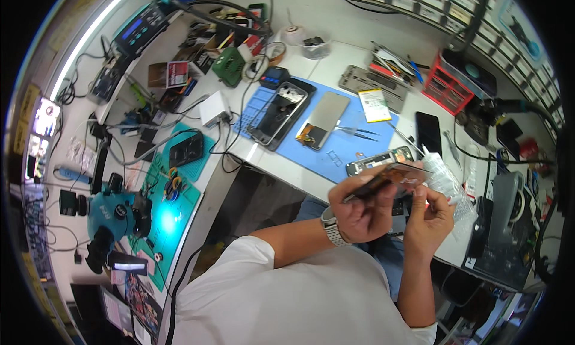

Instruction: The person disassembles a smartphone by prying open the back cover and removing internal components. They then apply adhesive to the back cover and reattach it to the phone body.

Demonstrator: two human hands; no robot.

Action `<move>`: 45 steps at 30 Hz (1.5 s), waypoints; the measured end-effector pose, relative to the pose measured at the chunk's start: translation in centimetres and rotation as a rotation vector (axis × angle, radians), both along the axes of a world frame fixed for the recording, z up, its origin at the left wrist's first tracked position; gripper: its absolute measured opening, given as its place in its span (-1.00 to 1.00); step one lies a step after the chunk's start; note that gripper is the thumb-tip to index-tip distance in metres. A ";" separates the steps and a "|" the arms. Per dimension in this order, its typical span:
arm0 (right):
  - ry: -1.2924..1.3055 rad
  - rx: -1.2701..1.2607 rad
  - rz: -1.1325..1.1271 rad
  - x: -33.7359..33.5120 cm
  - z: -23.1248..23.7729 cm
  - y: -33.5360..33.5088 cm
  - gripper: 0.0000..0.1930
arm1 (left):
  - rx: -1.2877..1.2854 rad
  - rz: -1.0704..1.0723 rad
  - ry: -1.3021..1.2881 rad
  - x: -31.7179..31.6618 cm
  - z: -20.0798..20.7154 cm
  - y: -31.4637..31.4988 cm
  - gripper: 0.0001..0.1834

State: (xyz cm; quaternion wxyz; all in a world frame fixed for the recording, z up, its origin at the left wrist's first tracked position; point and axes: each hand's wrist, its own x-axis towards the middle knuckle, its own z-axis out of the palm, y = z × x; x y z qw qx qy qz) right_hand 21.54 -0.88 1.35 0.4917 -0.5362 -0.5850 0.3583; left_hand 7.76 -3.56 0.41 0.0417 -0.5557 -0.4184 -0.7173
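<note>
My left hand, with a metal-band watch at the wrist, is closed around a thin phone screen held tilted above the table edge. Orange-brown flex circuitry shows on its face. The thumb and finger of my right hand are pinched together at the screen's near right edge; what lies between them is too small to make out. Just beyond the hands rests an opened phone frame on the blue mat. Farther off lie another screen panel, tweezers and a yellow-white battery.
An empty phone housing lies at the mat's left. Bubble wrap and a black phone are at the right, near a red drawer box. On the left bench a teal microscope stands by a lit green mat.
</note>
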 end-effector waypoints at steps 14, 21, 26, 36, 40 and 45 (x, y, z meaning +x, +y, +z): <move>0.007 0.007 0.043 -0.4 -0.4 0.8 -0.83 | 0.128 -0.512 -0.185 0.1 0.3 0.7 -0.46; -0.125 0.020 0.027 -0.5 0.0 0.9 -0.81 | 0.116 -0.454 -0.200 0.7 -0.8 0.9 -0.47; -0.117 0.069 0.022 -1.0 0.3 0.5 -0.85 | 0.198 -0.405 -0.280 0.6 -0.5 1.5 -0.50; 0.060 0.382 -0.093 0.4 -0.8 1.6 -0.81 | -0.114 -0.138 -0.963 -5.5 2.2 3.1 -0.63; 0.212 0.350 -0.072 1.0 -0.2 2.3 -0.80 | -0.203 -0.191 -1.033 -6.8 1.6 3.3 -0.65; 0.243 0.210 0.086 0.7 0.0 2.2 -0.79 | -0.205 -0.203 -0.997 -5.7 1.8 3.1 -0.52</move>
